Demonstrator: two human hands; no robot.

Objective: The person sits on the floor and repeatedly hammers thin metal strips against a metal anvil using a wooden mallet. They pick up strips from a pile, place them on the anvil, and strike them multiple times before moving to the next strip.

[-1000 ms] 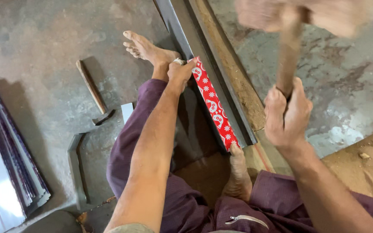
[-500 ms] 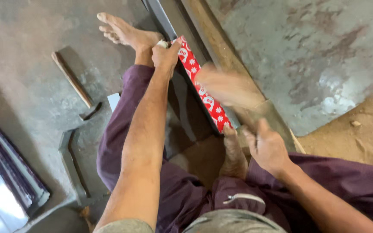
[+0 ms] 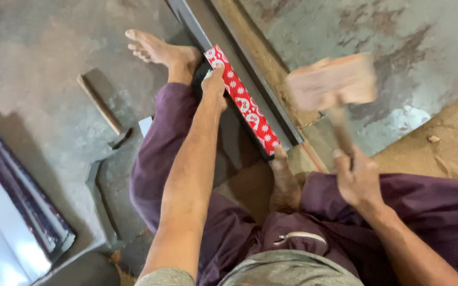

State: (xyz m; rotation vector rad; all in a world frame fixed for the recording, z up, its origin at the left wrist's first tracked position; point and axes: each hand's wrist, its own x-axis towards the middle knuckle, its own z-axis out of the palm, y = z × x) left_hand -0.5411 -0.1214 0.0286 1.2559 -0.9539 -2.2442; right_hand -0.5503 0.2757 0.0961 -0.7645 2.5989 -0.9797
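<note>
On the floor to your left lay a stack of metal sheets and a hammer. Your left hand pressed down on the far end of a red patterned strip, fingers gripping it. The strip's long axis ran diagonally, from far left to near right, ending beside your right foot. Your right hand, clenched around a wooden mallet, held its blurred head above the strip's right side.
</note>
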